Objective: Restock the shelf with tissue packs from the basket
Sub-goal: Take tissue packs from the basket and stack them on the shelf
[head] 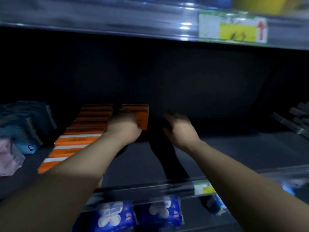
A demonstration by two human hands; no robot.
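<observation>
Deep on the shelf (pixel 217 148), left hand (pixel 123 128) grips orange tissue pack (pixel 142 114)

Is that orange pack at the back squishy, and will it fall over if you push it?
Probably squishy and light: the orange pack looks like wrapped tissues, like the row of packs beside it. It seems to stand on its edge, so a push might tip it, but the picture is blurry.

The price tag (pixel 232 29) overhead bears a red up-arrow; its writing is blurred.
</observation>
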